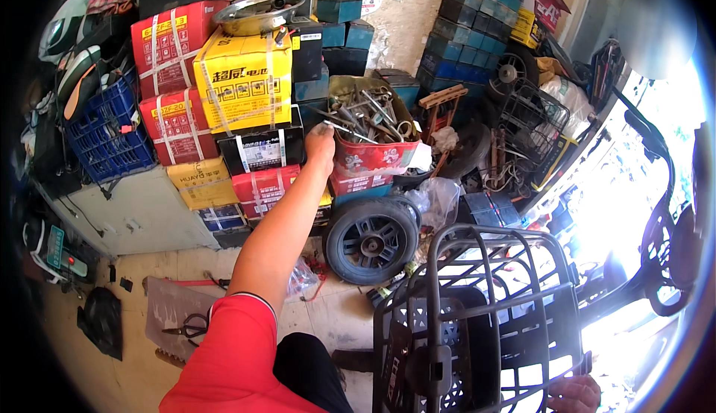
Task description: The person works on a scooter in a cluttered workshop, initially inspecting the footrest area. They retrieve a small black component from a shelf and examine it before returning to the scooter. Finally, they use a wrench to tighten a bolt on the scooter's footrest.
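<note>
My left arm, in a red sleeve, reaches forward to a red box (pixel 373 159) heaped with metal hand tools (pixel 369 115). At the box's left edge is my left hand (pixel 321 147), its fingers closed beside a thin silver tool end. What they grip, if anything, is hidden. A black vehicle basket (pixel 488 297) with round bars fills the lower right. My right hand (pixel 574 393) shows at its lower right corner, fingers curled over a bar; the rest of that arm is out of view.
Boxed batteries, including a yellow box (pixel 245 77), stand stacked left of the tools. A small wheel (pixel 371 240) leans below the red box. Dark batteries (pixel 473 21) are piled behind. Scissors (pixel 186 329) lie on a board at lower left. A handlebar (pixel 656 137) rises at right.
</note>
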Available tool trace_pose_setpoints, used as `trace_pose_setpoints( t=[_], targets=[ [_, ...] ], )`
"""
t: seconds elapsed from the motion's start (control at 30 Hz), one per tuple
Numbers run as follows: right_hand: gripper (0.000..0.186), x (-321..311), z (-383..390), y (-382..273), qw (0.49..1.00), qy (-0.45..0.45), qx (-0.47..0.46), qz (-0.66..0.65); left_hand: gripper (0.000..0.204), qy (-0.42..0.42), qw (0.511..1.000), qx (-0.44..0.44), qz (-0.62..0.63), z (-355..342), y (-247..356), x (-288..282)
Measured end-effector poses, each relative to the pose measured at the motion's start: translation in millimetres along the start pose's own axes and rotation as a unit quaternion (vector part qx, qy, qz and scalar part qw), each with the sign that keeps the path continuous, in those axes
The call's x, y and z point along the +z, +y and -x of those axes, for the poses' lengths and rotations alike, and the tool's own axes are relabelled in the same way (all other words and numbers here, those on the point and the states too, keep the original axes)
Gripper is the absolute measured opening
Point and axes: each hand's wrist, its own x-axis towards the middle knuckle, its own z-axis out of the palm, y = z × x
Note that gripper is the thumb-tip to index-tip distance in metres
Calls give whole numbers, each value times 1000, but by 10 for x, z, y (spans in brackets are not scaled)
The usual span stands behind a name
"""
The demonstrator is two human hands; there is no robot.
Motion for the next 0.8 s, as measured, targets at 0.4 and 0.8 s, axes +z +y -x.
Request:
trace_pose_setpoints(
  t=[0.4,0.8],
  targets=[
    [39,82,4,-80,985,24,124,-115,24,49,994,53,-82,-136,-94,70],
    [51,56,-18,-67,997,25,66,5,30,57,884,318,-337,416,303,173]
  ],
)
